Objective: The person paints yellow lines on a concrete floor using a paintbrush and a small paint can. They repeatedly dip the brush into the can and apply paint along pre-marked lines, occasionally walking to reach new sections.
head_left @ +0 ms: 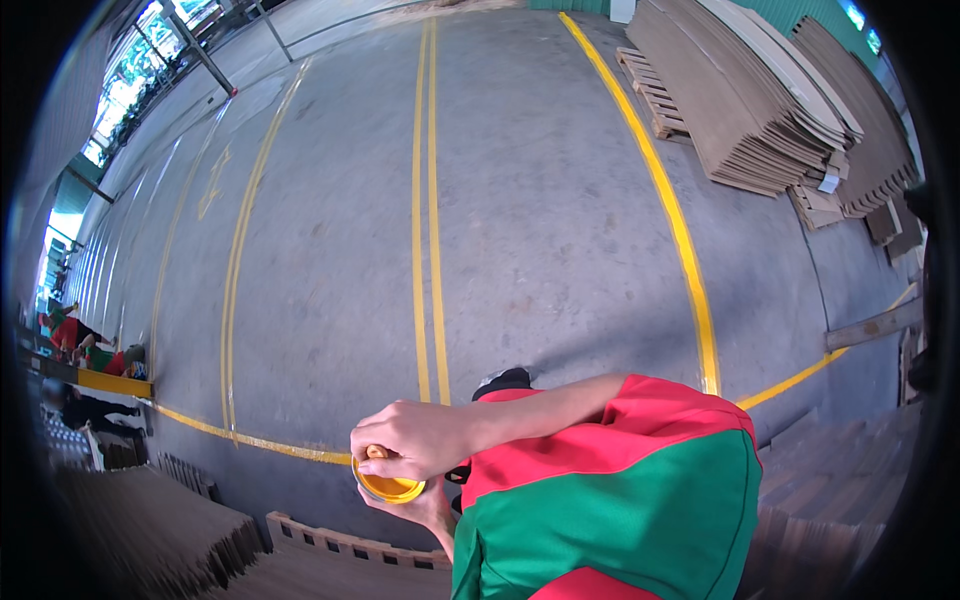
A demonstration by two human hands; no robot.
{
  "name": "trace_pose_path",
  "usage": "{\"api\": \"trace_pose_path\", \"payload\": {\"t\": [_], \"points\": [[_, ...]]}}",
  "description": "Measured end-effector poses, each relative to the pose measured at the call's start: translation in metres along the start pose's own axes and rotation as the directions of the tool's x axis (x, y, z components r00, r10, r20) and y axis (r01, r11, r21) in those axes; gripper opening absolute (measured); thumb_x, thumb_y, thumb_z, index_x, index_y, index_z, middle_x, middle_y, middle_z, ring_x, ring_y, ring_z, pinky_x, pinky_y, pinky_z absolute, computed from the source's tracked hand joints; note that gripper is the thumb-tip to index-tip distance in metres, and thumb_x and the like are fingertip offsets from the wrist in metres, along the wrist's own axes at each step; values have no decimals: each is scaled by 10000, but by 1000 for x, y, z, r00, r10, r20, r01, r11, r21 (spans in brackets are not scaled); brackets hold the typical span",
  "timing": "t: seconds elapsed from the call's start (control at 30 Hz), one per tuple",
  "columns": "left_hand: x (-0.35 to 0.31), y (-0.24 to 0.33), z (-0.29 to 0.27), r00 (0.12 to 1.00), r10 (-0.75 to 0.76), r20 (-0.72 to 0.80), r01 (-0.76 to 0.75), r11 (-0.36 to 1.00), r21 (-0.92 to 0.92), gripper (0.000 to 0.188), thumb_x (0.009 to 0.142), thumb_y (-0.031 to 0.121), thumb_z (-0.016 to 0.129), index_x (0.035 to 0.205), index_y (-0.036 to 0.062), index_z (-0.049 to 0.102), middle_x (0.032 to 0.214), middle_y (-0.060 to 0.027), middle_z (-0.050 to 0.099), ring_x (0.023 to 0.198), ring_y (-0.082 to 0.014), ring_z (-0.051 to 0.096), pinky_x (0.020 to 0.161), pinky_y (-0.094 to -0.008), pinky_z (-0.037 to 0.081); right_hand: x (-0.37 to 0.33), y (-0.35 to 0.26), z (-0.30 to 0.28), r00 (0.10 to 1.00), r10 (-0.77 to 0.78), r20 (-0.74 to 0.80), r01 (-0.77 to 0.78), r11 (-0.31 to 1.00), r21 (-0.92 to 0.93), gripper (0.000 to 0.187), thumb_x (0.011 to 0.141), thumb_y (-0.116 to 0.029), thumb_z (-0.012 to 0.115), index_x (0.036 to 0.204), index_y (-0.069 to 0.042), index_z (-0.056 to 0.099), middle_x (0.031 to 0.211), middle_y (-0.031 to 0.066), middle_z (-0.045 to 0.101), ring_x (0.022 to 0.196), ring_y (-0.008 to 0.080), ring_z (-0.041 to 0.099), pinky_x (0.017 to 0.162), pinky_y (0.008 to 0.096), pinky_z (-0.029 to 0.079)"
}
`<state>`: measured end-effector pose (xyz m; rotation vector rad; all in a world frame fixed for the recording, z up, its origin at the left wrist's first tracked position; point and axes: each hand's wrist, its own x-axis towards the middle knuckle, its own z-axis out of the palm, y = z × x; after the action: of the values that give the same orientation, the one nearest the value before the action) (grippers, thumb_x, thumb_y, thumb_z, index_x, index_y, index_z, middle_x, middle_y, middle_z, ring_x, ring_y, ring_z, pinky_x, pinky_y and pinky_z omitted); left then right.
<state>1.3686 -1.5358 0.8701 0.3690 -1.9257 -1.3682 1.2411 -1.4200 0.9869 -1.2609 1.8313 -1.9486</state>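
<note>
My left hand (432, 508) supports a small round can (400, 493) from below, its fingers curled around the side. Bright yellow shows inside the can, like paint. Above the can's opening, my right hand (405, 437) is closed around an orange handle (377, 452). The rest of that handled tool is hidden by the hand and the can, so its kind cannot be made out. My right forearm reaches in from a red and green sleeve (640, 430).
Yellow lines (660, 180) run across the grey concrete floor (540, 200). Cardboard stacks (730, 110) sit on a wooden pallet (655, 95) at far right; more cardboard (170, 530) lies at lower left. Several people (90, 350) are at the left edge. A dark shoe (505, 379) shows beyond my forearm.
</note>
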Motion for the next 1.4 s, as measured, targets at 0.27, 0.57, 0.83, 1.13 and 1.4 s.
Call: {"api": "trace_pose_path", "payload": {"t": [0.27,0.57,0.83,1.13,1.4], "points": [[12,-6,13,975,165,150,-184,975,124,1103,574,42,897,1474,32,260,1426,-163,423,1262,-285,511,1120,-470,407,-7,-2,-4,993,-22,-112,12,997,-82,144,875,-131,654,847,7,627,744,132,663,698,321,651,640,424,506],[26,-5,64,950,31,310,6,993,-117,1056,606,68,885,1462,-2,271,1414,-188,431,1250,-286,522,1097,-462,440,-30,-3,-62,942,6,-336,-61,986,-155,141,899,-143,657,863,-9,638,677,115,657,620,296,652,581,401,500],[57,2,208,844,155,514,-51,976,-210,1022,652,172,918,1444,-21,301,1404,-184,439,1263,-269,509,1096,-459,435,-59,13,-197,829,72,-555,-161,980,-113,145,907,-155,653,872,-16,632,681,109,664,624,300,661,576,399,497],[104,4,469,724,286,628,-168,956,-242,1023,664,286,937,1430,-15,328,1416,-184,437,1275,-287,505,1087,-452,416,-70,49,-418,661,-81,-746,-223,928,-298,136,905,-157,650,856,-33,621,671,78,627,641,296,628,592,412,475],[171,15,716,474,286,833,42,937,-345,1031,664,314,943,1425,6,318,1370,-157,449,1227,-282,532,1060,-431,444,-52,106,-613,408,-147,-901,-276,921,-275,144,928,-175,650,885,-39,635,788,100,655,719,292,658,643,399,510]]}}
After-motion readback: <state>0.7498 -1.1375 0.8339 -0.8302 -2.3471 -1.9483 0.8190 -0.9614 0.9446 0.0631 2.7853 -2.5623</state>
